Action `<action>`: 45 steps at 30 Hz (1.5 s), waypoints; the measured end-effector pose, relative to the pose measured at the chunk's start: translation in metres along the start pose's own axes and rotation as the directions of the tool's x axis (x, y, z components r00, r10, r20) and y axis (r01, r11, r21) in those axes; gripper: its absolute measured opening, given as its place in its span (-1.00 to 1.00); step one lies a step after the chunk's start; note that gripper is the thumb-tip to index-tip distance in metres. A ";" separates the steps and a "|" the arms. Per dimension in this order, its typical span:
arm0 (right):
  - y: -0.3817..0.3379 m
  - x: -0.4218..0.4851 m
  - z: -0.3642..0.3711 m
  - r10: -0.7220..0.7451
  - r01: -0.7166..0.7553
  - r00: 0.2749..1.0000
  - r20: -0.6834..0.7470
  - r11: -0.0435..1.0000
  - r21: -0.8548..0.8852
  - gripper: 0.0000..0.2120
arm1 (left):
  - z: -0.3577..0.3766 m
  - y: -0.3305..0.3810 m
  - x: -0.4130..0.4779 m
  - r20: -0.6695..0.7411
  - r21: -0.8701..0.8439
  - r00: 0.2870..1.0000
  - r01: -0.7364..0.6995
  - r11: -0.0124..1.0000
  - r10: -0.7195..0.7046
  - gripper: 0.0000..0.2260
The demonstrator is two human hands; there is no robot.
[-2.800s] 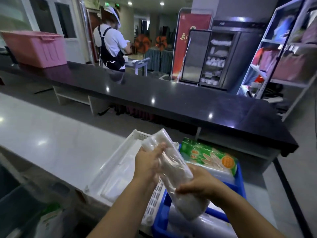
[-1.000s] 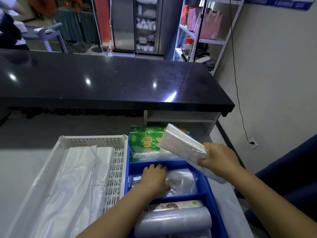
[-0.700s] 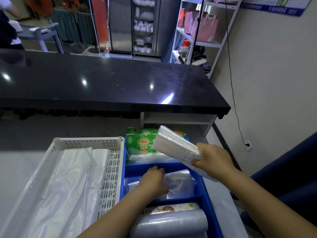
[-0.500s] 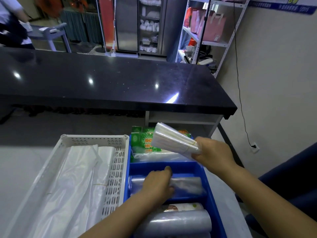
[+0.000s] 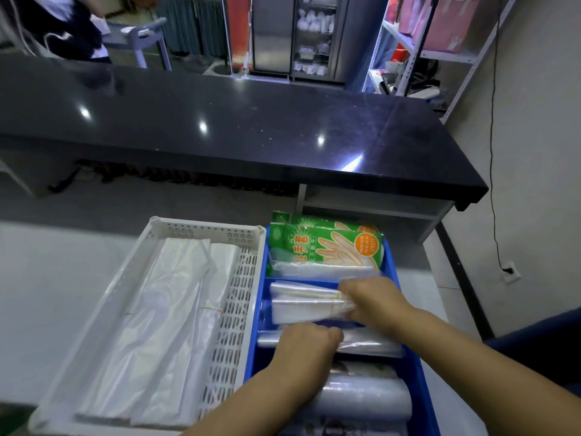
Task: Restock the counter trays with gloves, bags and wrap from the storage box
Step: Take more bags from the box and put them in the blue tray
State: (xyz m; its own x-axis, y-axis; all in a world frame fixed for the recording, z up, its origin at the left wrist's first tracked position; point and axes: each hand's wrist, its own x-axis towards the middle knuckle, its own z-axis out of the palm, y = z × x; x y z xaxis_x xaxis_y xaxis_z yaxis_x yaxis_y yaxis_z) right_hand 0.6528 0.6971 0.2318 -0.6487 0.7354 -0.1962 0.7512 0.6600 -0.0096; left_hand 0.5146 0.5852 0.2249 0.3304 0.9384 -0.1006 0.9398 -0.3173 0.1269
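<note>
A moment ago the right hand (image 5: pixel 372 298) had the banded bundle of clear bags (image 5: pixel 303 305) up in the air over the blue tray (image 5: pixel 255 347). Now it has brought the bundle down into the tray's middle compartment, just this side of the green glove packet (image 5: pixel 327 245) in the far one. The fingers are still wrapped round the bundle's banded end, so it is lowered in but not yet let go.

The left hand (image 5: pixel 306 344) has curled over the roll of bags (image 5: pixel 371 343) already in that compartment and drawn it toward the near wall, which leaves a gap for the bundle. Bundle and roll lie side by side, close or touching. I can't tell which under the hands.

To me that means this compartment is nearly stocked: the bundle needs only to be released and settled flat. Gloves sit at the far end, wrap rolls (image 5: pixel 361 401) at the near end, and the white basket (image 5: pixel 201 228) beside holds its white bags (image 5: pixel 163 309).
</note>
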 end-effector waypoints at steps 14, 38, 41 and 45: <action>0.009 0.002 0.009 -0.010 -0.035 0.989 0.150 0.956 0.291 -0.71 | 0.007 -0.007 0.012 -0.104 -0.210 0.992 0.043 0.977 -0.066 -0.75; 0.013 -0.031 0.028 0.097 -0.062 0.986 -0.136 0.968 0.245 -0.59 | 0.009 -0.052 0.030 -0.040 -0.070 0.993 0.105 0.992 -0.107 -0.52; 0.012 -0.030 0.025 0.087 -0.054 0.987 -0.135 0.972 0.230 -0.59 | 0.006 -0.054 0.029 -0.032 -0.078 0.994 0.103 0.992 -0.106 -0.53; 0.013 -0.039 0.026 0.109 -0.064 0.978 -0.179 0.968 0.242 -0.58 | 0.001 -0.052 0.021 -0.122 -0.091 0.987 0.093 0.991 -0.104 -0.51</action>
State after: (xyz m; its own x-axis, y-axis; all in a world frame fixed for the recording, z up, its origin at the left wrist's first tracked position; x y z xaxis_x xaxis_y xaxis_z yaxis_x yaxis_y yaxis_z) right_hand 0.6909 0.6734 0.2142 -0.5743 0.8185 -0.0171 0.7982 0.5551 -0.2340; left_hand 0.4724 0.6212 0.2155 0.2175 0.9760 0.0083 0.9547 -0.2145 0.2060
